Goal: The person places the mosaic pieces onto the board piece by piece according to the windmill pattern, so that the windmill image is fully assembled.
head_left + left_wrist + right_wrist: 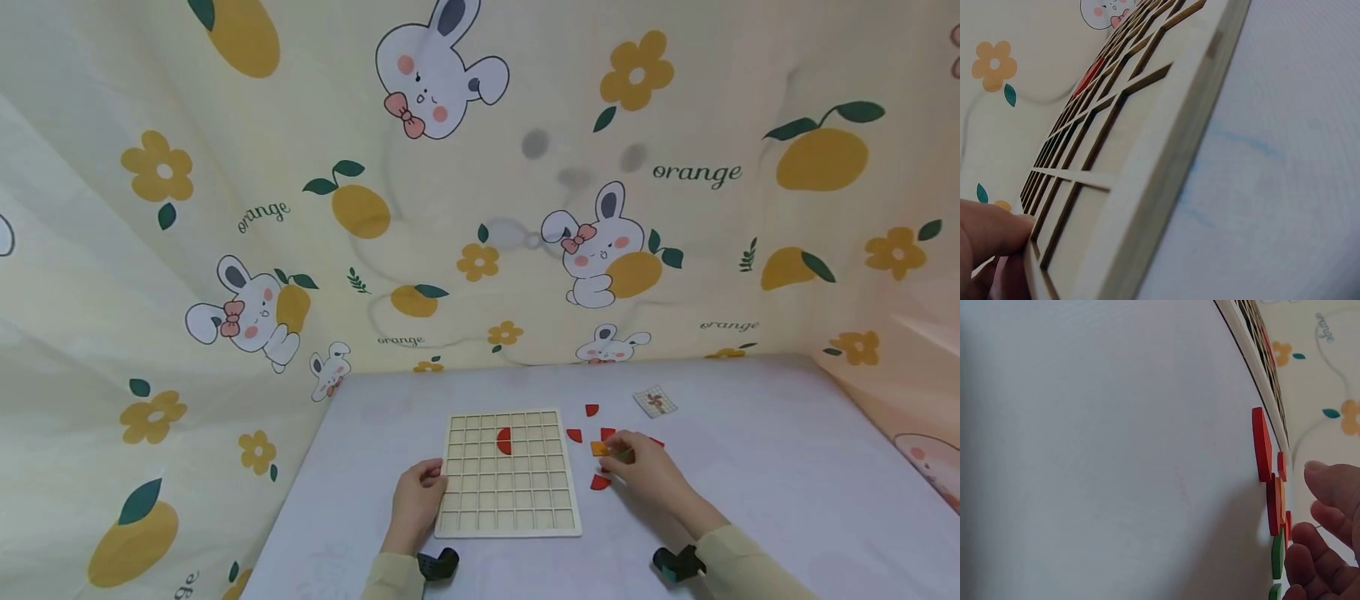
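- Left hand (416, 506) pinches the grid board (517, 500)'s left edge.
- Right hand (647, 468), thumb and fingers parted, is beside the orange tile (599, 448).
- Crowding could make it nudge the near red quarter-circle (599, 482).

Pale yellow cloth backdrop (450, 187) printed with rabbits (429, 79), oranges (822, 160), flowers (624, 77); whitish tabletop (390, 417) before it
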The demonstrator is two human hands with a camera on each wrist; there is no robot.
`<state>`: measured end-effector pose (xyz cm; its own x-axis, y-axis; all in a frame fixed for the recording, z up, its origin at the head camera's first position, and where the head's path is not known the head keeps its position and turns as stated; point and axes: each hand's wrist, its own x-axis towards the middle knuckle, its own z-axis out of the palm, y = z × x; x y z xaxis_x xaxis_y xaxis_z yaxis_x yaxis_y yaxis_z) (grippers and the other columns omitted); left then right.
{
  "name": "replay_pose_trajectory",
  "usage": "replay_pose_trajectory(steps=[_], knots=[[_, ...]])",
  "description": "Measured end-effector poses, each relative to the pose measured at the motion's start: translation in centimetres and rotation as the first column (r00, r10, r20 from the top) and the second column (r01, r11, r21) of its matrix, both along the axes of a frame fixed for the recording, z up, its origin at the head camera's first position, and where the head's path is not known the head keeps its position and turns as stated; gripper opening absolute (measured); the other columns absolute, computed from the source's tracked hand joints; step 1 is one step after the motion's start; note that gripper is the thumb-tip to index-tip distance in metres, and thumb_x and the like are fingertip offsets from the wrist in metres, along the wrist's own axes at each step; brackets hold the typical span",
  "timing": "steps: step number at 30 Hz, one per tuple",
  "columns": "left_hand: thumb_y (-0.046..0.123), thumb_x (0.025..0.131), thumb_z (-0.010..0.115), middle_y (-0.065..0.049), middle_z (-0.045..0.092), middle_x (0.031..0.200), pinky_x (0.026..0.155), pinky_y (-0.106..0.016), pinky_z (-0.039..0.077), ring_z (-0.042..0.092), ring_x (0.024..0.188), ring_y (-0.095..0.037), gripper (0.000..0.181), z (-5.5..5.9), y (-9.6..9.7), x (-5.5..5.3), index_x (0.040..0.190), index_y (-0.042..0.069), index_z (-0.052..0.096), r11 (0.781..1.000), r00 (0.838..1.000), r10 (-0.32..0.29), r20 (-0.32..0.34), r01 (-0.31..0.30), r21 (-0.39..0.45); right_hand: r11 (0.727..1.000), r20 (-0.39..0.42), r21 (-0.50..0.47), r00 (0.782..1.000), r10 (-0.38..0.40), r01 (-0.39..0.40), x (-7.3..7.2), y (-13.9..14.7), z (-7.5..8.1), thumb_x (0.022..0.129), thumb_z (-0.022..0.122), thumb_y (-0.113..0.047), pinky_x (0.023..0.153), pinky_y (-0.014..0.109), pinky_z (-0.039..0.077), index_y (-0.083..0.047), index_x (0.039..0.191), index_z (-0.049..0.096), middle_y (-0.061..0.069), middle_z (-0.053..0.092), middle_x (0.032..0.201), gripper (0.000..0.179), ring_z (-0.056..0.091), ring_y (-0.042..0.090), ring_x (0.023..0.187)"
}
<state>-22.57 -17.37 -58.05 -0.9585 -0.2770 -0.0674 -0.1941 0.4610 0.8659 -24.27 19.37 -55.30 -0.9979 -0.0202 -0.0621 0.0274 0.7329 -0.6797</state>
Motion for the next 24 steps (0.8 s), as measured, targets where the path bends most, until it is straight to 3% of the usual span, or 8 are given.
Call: replay_pose_trajectory(steps=[24], knots=[[0.006,0.086,0.067,-0.004,0.062,0.099,0.076,-0.031,0.051,0.059,0.087,-0.015,0.029,0.21,-0.03,0.17,0.116,0.006,0.067,1.000,1.000,-0.002,-0.006,0.002,-0.002,0.999,0.024,-0.017,0.999,0.039,-0.038,0.04,0.10,-0.83,0.082,0.078,-0.022,0.069,0.028,0.049,-0.011,0.109,0.066,-0.001,0.058,0.092,0.031,0.051,0.019,0.083]])
